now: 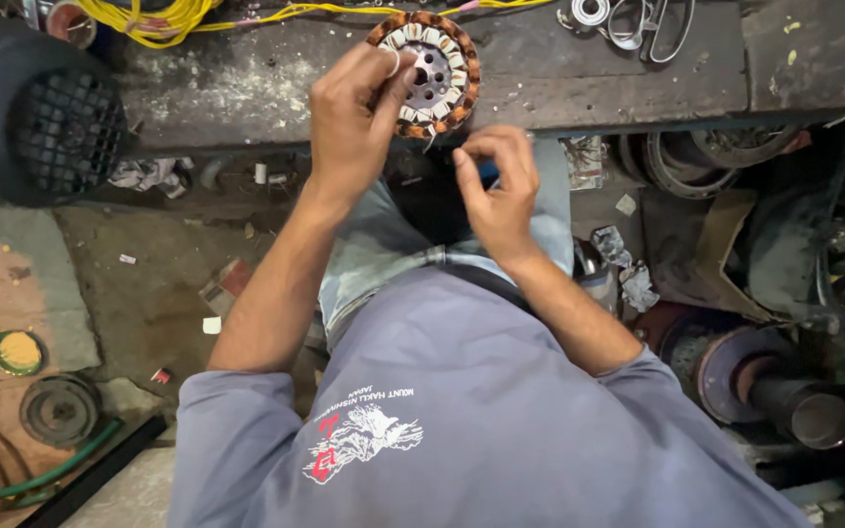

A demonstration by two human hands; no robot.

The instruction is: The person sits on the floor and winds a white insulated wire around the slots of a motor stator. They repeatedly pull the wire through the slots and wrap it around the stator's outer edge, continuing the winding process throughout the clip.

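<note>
A round motor stator (439, 61) with copper windings and white insulation lies on the dark workbench (246, 78) near its front edge. My left hand (352, 122) grips the stator's near left side, with fingers curled over the windings. My right hand (496, 186) hovers just below the bench edge, its thumb and fingers pinched together on something thin that runs toward the stator; it is too fine to make out. My grey shirt and jeans fill the lower middle.
A black ribbed motor housing (26, 108) sits at the left. Yellow wire (178, 18) lies at the back of the bench, metal rings (628, 20) at the back right. The floor holds a pulley (59, 409), a green hose (41, 474) and rusty motor parts (775, 391).
</note>
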